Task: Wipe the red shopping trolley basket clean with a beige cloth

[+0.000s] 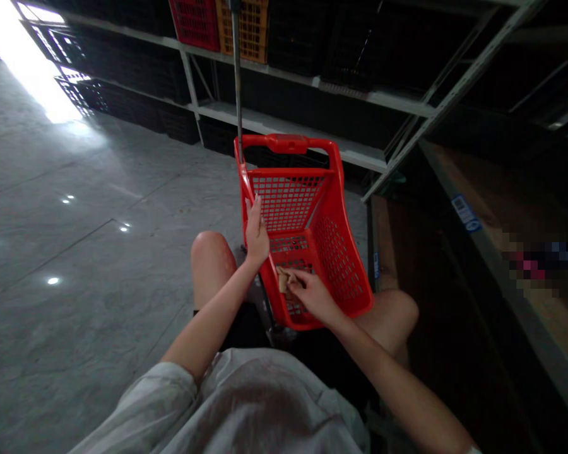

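A red plastic shopping basket (334, 252) with grid walls stands between my knees, its handle bar (288, 144) on the far side. My left hand (256, 233) lies against the basket's left rim, fingers stretched out and pointing away from me. Inside the basket, near its close left side, my right hand (307, 291) is closed on a crumpled tan cloth (284, 280). The cloth touches or nearly touches the basket's wall; the exact contact is hidden by my fingers. A thin metal pole (237, 82) rises at the basket's far left corner.
Pale metal shelving (265, 116) runs behind the basket, carrying a red crate (194, 22), a yellow crate (244, 28) and several dark crates. Smooth grey floor (76, 252) extends on the left. At right is a dark-edged wooden platform (454, 170).
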### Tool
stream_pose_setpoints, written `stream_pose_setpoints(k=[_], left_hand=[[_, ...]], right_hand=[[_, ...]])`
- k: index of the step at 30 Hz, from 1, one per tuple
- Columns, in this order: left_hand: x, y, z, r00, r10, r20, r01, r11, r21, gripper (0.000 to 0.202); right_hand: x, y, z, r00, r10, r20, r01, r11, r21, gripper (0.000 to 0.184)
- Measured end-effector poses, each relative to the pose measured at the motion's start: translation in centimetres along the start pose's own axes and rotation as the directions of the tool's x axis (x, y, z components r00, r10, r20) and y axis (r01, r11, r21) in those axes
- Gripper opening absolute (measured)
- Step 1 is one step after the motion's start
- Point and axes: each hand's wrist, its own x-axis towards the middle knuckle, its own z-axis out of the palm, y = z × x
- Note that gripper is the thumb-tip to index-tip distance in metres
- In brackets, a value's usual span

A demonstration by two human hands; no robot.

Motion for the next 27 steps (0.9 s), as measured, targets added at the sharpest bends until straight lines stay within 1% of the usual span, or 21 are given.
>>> stream_pose_setpoints(k=[3,5,6,7,9,11,12,14,15,17,19,21,22,23,25,26,27], left_hand=[[-0.3,1.1,0.2,0.997,0.034,-0.069,-0.032,0.999,0.028,0.052],[-0.5,1.8,0.5,0.992,0.05,-0.112,-0.045,0.998,0.053,0.05],[-0.6,2.2,0.7,0.99,0.058,-0.129,-0.049,0.996,0.069,0.05],[-0.7,2.4,1.0,0.988,0.065,-0.142,-0.053,0.995,0.085,0.05],[-1.2,2.9,1.8,0.985,0.076,-0.156,-0.059,0.992,0.11,0.052],[-1.9,3.3,2.6,0.986,0.075,-0.146,-0.056,0.99,0.129,0.055],[-2.3,3.4,3.0,0.99,0.07,-0.126,-0.052,0.989,0.14,0.056],[-2.8,3.5,3.1,0.998,0.054,-0.039,-0.047,0.984,0.173,0.055],[-2.8,3.6,2.7,0.998,0.049,0.025,-0.053,0.98,0.194,0.052],[-2.0,3.7,1.1,0.982,0.064,0.177,-0.103,0.969,0.226,0.043],[0.2,3.6,-1.5,0.942,0.113,0.316,-0.196,0.95,0.244,0.035],[3.3,3.4,-4.3,0.897,0.172,0.407,-0.302,0.911,0.281,0.03],[4.9,3.1,-5.5,0.869,0.199,0.454,-0.362,0.88,0.307,0.03],[6.5,2.9,-6.6,0.824,0.218,0.523,-0.432,0.839,0.331,0.029],[8.9,2.3,-7.8,0.736,0.237,0.634,-0.56,0.74,0.373,0.032],[9.5,2.0,-7.9,0.702,0.237,0.672,-0.607,0.692,0.39,0.035],[9.8,1.8,-7.9,0.684,0.237,0.69,-0.638,0.652,0.409,0.038]], right_hand=[[-4.1,0.6,0.5,0.989,-0.05,-0.141,0.033,0.992,-0.122,0.041],[-5.9,0.8,1.2,0.969,-0.088,-0.233,0.031,0.971,-0.236,0.045],[-6.3,0.9,1.7,0.951,-0.121,-0.285,0.029,0.951,-0.307,0.048],[-6.3,0.9,2.2,0.928,-0.165,-0.333,0.026,0.923,-0.385,0.05],[-5.6,0.7,3.1,0.878,-0.266,-0.397,0.007,0.838,-0.546,0.053],[-4.3,0.4,3.7,0.838,-0.357,-0.412,-0.026,0.729,-0.684,0.054],[-3.6,0.2,3.8,0.825,-0.394,-0.405,-0.043,0.671,-0.74,0.053],[-2.6,0.1,3.5,0.812,-0.446,-0.376,-0.074,0.561,-0.825,0.05],[-2.4,0.2,3.1,0.81,-0.464,-0.36,-0.086,0.513,-0.854,0.05],[-2.5,0.6,2.1,0.808,-0.486,-0.334,-0.105,0.44,-0.892,0.048],[-3.2,1.4,0.9,0.802,-0.499,-0.328,-0.124,0.398,-0.909,0.046],[-4.2,2.3,-0.2,0.789,-0.512,-0.339,-0.146,0.379,-0.914,0.044],[-4.7,2.7,-0.5,0.782,-0.519,-0.346,-0.156,0.374,-0.914,0.043],[-5.2,3.1,-0.8,0.775,-0.525,-0.353,-0.165,0.37,-0.914,0.042],[-6.0,3.7,-1.1,0.758,-0.537,-0.37,-0.189,0.363,-0.913,0.041],[-6.2,3.9,-1.1,0.745,-0.544,-0.386,-0.209,0.359,-0.91,0.04],[-6.4,4.2,-1.2,0.728,-0.552,-0.406,-0.234,0.356,-0.905,0.04]])
